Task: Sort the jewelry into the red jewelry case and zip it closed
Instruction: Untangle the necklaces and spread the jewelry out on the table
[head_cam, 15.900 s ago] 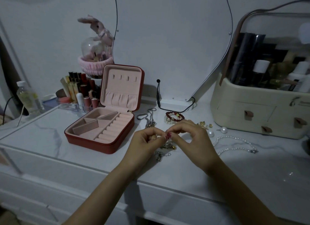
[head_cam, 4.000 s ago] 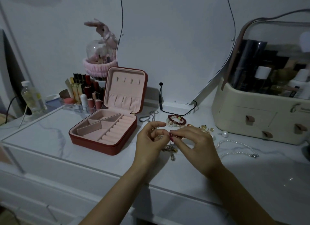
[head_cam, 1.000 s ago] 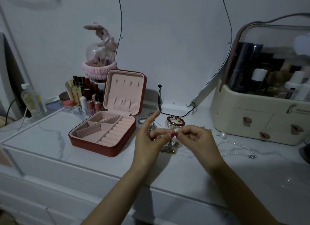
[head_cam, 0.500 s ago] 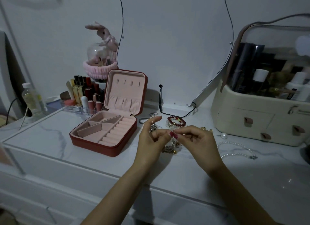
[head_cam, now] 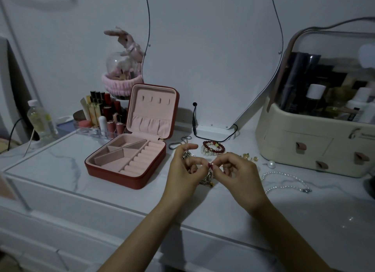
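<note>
The red jewelry case (head_cam: 113,173) lies open on the white table, its pink compartments bare, lid upright. To its right my left hand (head_cam: 183,173) and my right hand (head_cam: 237,172) meet fingertip to fingertip, both pinching a tangled metal chain (head_cam: 208,177) that hangs down to the table between them. Behind the hands lie a red bead bracelet (head_cam: 214,147), a dark chain (head_cam: 179,143), small gold pieces (head_cam: 249,156), a loose pearl (head_cam: 271,164) and a pearl necklace (head_cam: 284,179).
A cream cosmetics organizer (head_cam: 304,148) stands at the right. Lipsticks in a clear rack (head_cam: 101,117), a small bottle (head_cam: 40,119) and a pink bunny dome (head_cam: 123,69) stand at the back left. A mirror (head_cam: 211,48) with a black cable leans on the wall.
My hands stay together on the chain with only small finger shifts; the left index finger has bent lower. The jewelry on the table has not moved.
</note>
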